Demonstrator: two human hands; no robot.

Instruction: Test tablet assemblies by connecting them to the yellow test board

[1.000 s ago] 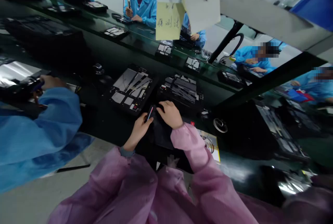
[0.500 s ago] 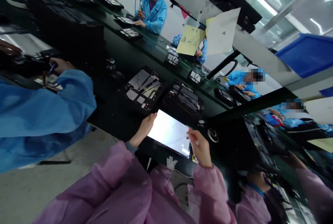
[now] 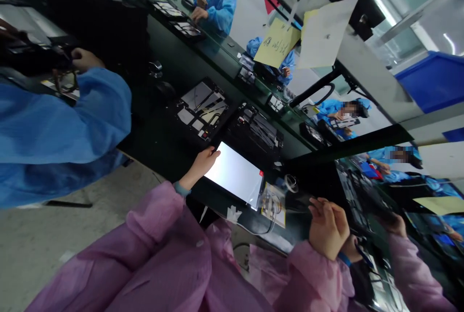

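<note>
Left hand (image 3: 200, 167) holds lit tablet (image 3: 235, 172); yellow note (image 3: 277, 43): Chinese handwriting.

The tablet (image 3: 235, 174) is glowing white now vs. showing a dark surface 1 s ago. R hand (image 3: 328, 225) is hanging well apart, to tablet's R, vs. at its R edge ½ s ago. Red tab (image 3: 261, 173) is showing uncovered at tablet's upper R corner; more of yellow-edged sheet (image 3: 280, 220) is showing just R of tablet.

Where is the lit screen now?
The lit screen is just below the head view's centre, its left end in the left hand, its right beside the yellow-edged sheet.
</note>
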